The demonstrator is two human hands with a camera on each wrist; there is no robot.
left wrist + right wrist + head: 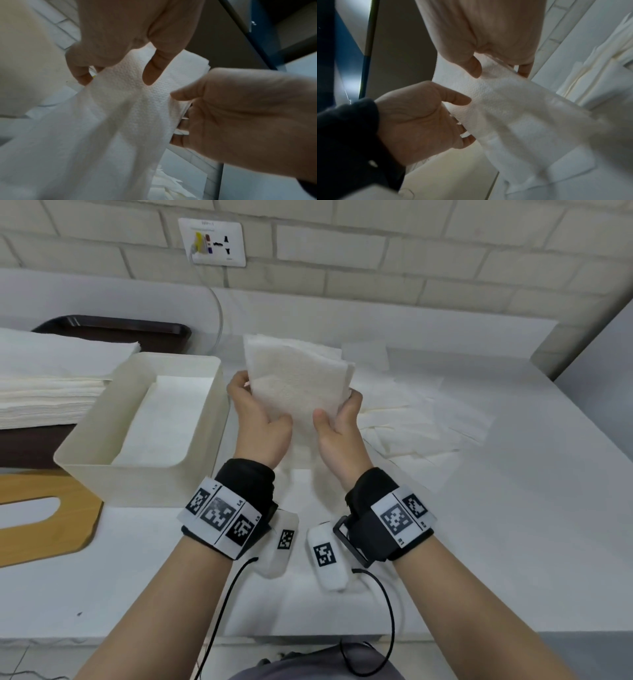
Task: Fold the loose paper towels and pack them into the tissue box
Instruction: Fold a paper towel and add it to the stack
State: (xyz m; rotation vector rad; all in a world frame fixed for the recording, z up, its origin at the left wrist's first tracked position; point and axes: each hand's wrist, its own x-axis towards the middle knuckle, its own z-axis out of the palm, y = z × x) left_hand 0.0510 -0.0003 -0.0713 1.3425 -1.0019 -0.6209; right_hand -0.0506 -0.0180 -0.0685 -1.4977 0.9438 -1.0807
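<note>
Both hands, left hand (pixel 260 419) and right hand (pixel 337 422), grip a soft, light paper towel stack (pixel 298 381) by its side edges; it flops easily, so hold near the middle.

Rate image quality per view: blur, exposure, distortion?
Head view: bright, even light, mostly sharp, wall lines bowed by the wide lens, white paper towels low-contrast against the table. Left wrist view: dim, left hand soft, near towel smeared. Right wrist view: dim, right hand blurred, towel embossing sharp only mid-frame.
</note>
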